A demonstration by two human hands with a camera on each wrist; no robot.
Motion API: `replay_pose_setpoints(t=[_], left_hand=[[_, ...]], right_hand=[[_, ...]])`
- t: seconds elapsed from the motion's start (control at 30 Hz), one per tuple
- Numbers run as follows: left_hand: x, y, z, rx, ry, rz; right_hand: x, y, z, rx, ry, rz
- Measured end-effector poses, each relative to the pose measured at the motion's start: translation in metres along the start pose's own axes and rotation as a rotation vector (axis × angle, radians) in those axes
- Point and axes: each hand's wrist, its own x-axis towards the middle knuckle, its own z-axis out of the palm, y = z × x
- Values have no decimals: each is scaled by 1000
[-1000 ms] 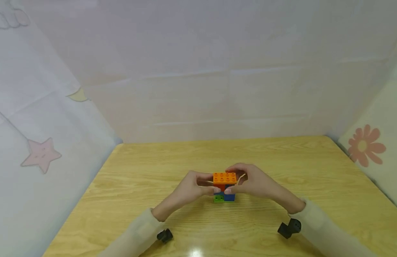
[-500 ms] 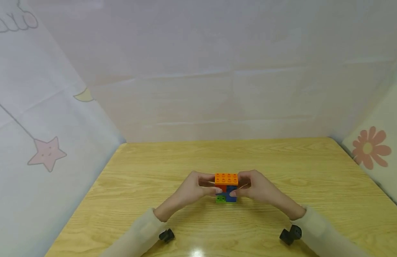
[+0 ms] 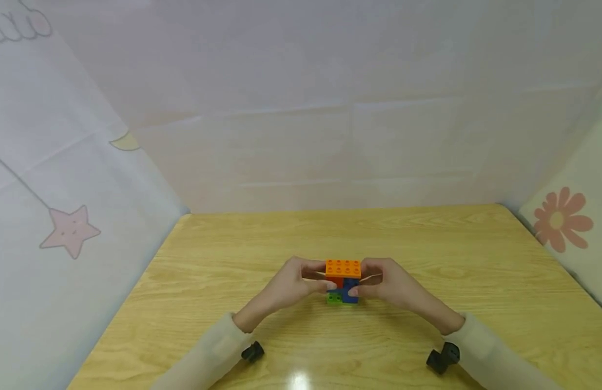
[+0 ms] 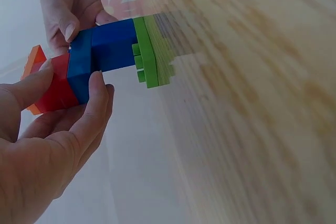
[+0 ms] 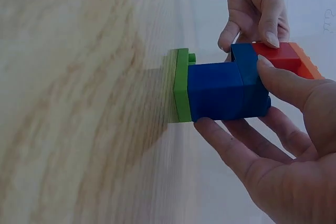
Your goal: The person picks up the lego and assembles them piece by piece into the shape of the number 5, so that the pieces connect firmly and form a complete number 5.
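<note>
A small tower of toy building blocks stands on the table between both hands. Its base is a thin green plate (image 4: 148,51). Above that come a blue block (image 5: 215,90), a darker blue block (image 4: 80,73) and a red block (image 4: 59,90). An orange studded plate (image 3: 343,268) tops it. My left hand (image 3: 287,287) grips the tower from the left, thumb on the red block and a fingertip against the darker blue one. From the right, my right hand (image 3: 398,284) holds the blue blocks between thumb and fingers. Some fingers are hidden behind the tower.
The wooden table (image 3: 242,238) meets pale fabric walls (image 3: 281,157) at the back and sides. A black wrist device (image 3: 253,352) is at the left sleeve, and another black device (image 3: 443,358) at the right sleeve.
The right hand's fingers have come down from the orange plate's back right corner to the tower's right side. The left hand keeps its grip. The head view has shifted slightly.
</note>
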Motion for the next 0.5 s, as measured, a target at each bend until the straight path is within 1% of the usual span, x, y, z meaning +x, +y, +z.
replay_pose_setpoints(t=[0.17, 0.33, 0.5], left_hand=[[-1, 0, 1, 11, 6, 8], [-3, 1, 2, 2, -1, -8], [-1, 3, -2, 21, -7, 20]], right_hand=[[0, 3, 3, 40, -19, 28], [3, 7, 6, 46, -60, 61], [4, 4, 5, 28, -78, 65]])
